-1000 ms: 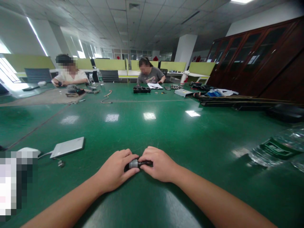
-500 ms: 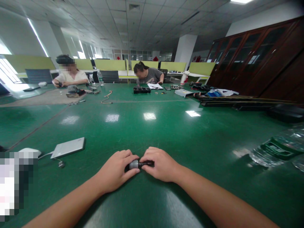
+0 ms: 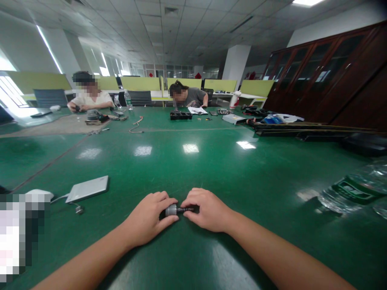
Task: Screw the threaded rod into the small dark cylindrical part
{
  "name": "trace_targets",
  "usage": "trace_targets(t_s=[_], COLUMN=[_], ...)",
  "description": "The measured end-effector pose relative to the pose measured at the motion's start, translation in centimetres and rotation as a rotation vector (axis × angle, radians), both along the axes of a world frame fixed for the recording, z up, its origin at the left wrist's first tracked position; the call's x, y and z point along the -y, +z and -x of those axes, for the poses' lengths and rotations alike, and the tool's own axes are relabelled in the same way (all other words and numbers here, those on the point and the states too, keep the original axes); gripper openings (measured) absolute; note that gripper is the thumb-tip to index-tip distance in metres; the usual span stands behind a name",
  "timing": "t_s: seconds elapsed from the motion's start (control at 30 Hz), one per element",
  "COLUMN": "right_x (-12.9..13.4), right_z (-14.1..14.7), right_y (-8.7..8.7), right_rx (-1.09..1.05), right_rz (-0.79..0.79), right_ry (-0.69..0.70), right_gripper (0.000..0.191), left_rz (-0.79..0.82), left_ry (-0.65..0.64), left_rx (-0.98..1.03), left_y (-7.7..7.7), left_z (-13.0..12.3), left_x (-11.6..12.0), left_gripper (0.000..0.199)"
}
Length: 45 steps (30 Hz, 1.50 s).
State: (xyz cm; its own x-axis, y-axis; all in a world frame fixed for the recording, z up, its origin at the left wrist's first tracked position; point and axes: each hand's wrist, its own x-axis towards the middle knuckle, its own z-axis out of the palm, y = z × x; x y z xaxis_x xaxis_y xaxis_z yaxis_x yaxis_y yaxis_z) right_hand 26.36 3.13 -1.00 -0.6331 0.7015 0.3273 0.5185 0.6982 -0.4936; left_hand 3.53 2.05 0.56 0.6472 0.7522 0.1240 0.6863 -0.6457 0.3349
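On the green table, my left hand (image 3: pixel 148 219) is closed around a small part with a grey cylindrical body (image 3: pixel 171 210), probably a small motor. Its thumb and fingers wrap the body, and the palm hides the back end. From the body a thin dark ridged shaft (image 3: pixel 182 209) points right. The thumb and fingers of my right hand (image 3: pixel 207 210) close round that shaft towards its tip. A dark gap shows inside the curl of the right hand, and the fingers partly cover the shaft's end.
At my left lie a silver flat box (image 3: pixel 87 189) with a cable and a white object (image 3: pixel 39 195). Water bottles (image 3: pixel 347 193) lie at the right. Across the table two people (image 3: pixel 93 98) sit near a black tray (image 3: pixel 180 115) and dark rails (image 3: pixel 284 129).
My right hand has slid slightly right along the shaft, so more ridged shaft shows between the hands. The left hand keeps its grip, nearly still.
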Motion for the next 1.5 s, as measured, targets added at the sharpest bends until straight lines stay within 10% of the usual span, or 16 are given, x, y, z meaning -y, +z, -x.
trace_targets(t_s=[0.7, 1.5], right_x=[-1.9, 0.2], right_z=[-3.5, 1.3], right_y=[0.7, 0.0], right_rx=[0.065, -0.068], right_rz=[0.099, 0.048], right_ry=[-0.195, -0.075], right_gripper=[0.011, 0.012], left_rz=[0.035, 0.007], left_ry=[0.024, 0.015], left_rx=[0.044, 0.1], left_y=[0.3, -0.4], left_z=[0.1, 0.2], left_x=[0.1, 0.1], left_gripper=[0.029, 0.018])
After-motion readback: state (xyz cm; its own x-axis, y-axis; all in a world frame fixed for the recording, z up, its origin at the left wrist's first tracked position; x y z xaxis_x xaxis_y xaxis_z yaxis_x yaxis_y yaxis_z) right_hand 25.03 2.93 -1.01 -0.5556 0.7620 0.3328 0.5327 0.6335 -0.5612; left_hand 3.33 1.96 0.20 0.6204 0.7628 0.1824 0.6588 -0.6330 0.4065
